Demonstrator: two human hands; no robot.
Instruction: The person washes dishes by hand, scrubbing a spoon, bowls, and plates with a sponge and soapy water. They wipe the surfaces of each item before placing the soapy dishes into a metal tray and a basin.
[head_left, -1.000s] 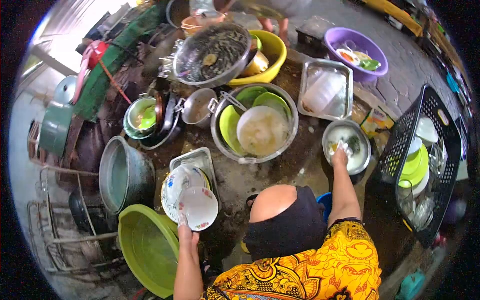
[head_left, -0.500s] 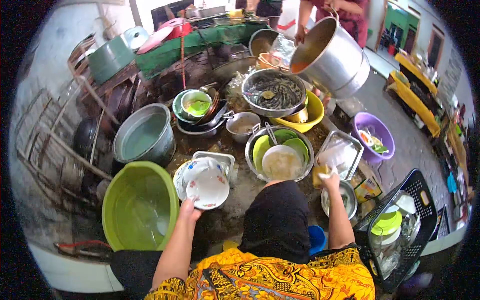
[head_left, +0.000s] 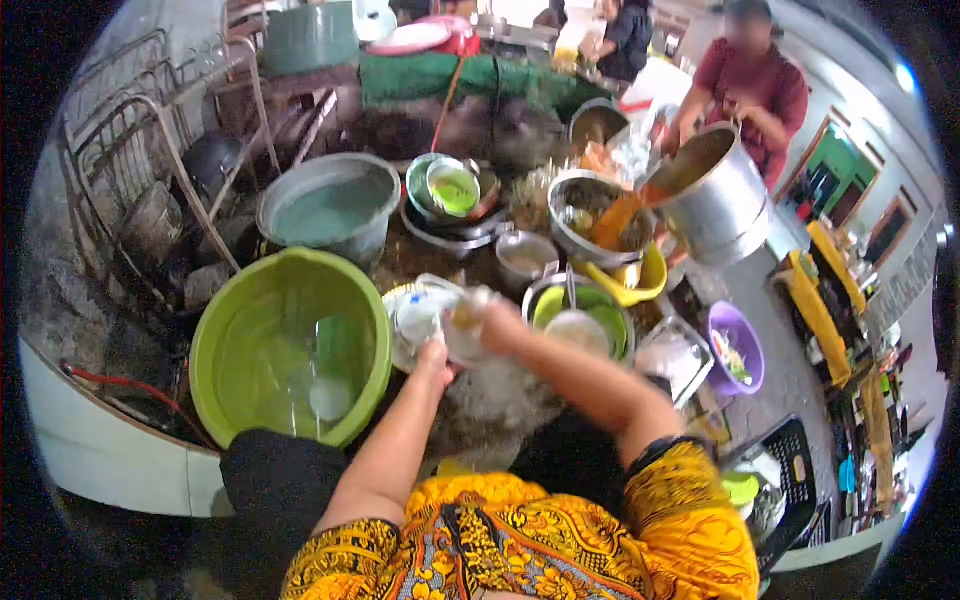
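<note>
A white bowl (head_left: 463, 345) is gripped at its near edge by my left hand (head_left: 436, 362). My right hand (head_left: 494, 326) is blurred and lies over the bowl's upper right, on something yellowish like a sponge. Just behind my left hand are stacked white plates with a floral pattern (head_left: 408, 303). To the left stands a large green tub (head_left: 215, 350) with water and a pale dish in it. On the right of my hands, a metal basin (head_left: 622, 345) holds green plates, a white bowl and a utensil.
Behind are a grey water tub (head_left: 385, 232), stacked pans (head_left: 440, 240) and a small pot (head_left: 527, 258). Another person (head_left: 750, 90) tips a large metal pot (head_left: 725, 205) over a basin (head_left: 560, 225). A purple basin (head_left: 758, 350) and black crate (head_left: 800, 470) stand right.
My right hand has come from the tray at the right to the bowl. The view has shifted. Orange-brown liquid now pours from the other person's pot.
</note>
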